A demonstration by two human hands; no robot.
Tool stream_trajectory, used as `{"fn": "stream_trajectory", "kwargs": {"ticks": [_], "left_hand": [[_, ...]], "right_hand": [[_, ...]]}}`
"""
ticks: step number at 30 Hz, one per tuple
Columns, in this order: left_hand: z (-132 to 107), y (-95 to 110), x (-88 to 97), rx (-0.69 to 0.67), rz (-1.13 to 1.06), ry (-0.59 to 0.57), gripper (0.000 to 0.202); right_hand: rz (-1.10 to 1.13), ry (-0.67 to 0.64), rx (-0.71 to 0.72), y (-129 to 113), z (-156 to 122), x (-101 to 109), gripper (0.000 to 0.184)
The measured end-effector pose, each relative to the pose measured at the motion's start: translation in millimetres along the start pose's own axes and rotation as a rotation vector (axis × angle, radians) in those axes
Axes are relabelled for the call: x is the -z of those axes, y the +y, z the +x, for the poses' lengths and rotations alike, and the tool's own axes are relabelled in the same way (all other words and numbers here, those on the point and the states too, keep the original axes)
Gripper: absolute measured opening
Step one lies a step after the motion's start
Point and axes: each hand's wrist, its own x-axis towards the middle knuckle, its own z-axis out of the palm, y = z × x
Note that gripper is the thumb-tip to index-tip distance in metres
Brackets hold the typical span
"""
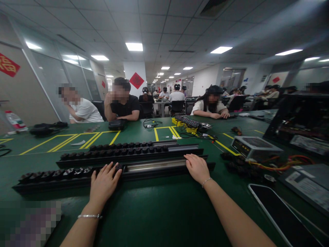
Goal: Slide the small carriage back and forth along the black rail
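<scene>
A long black rail (pixel 164 174) with a shiny metal channel lies across the green table in front of me. Black round parts (pixel 48 175) fill its left stretch in a row, several with glossy tops. My left hand (pixel 105 180) rests over the right end of that row, fingers spread, covering some of the parts. Near the rail's right end, my right hand (pixel 197 168) grips it, fingers over the top and thumb on the near side. Behind it are more black rails (pixel 128 152) carrying similar round parts.
To the right lie a phone (pixel 280 212), a power supply (pixel 254 148) with coloured wires, a metal box (pixel 308 183) and an open computer case (pixel 303 120). Yellow trays (pixel 191 130) with cables stand further back. People sit across the table. A bottle (pixel 15 120) stands far left.
</scene>
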Motion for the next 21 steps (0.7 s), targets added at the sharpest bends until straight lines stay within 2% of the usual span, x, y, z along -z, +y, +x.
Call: {"fn": "stream_trajectory", "kwargs": {"ticks": [21], "left_hand": [[0.0,6.8,-1.5,-0.020,-0.054,-0.005,0.050]], "right_hand": [[-0.011,0.009,-0.001,-2.4,-0.2,1.7,0.039]]}}
